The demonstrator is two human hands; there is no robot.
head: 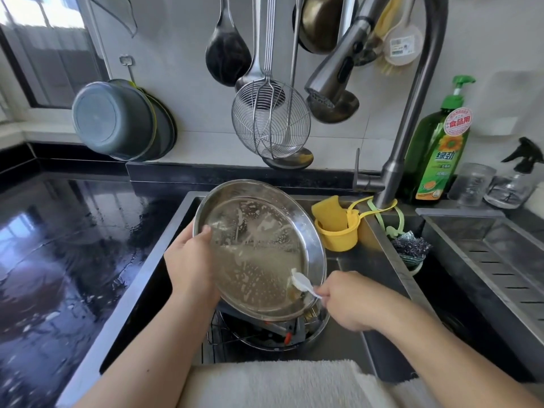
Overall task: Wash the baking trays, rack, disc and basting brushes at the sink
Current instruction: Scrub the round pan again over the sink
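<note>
1. Two hands over sink (153, 260): L hand (192, 265) grips left rim of round tray (259, 248), tilted, soapy streaks inside.
2. R hand (344, 301) pinches white brush (301, 282), tip on tray's lower right.
3. Beneath: more metalware, poss. rack, unclear.
4. Far: yellow sponge holder (338, 234), faucet (332, 75), green soap bottle (438, 148).

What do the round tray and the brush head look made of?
Round tray: likely stainless steel, shiny, with mirror-like reflections under soapy streaks. Brush head: translucent white, probably silicone or plastic; too blurred to say which.
</note>
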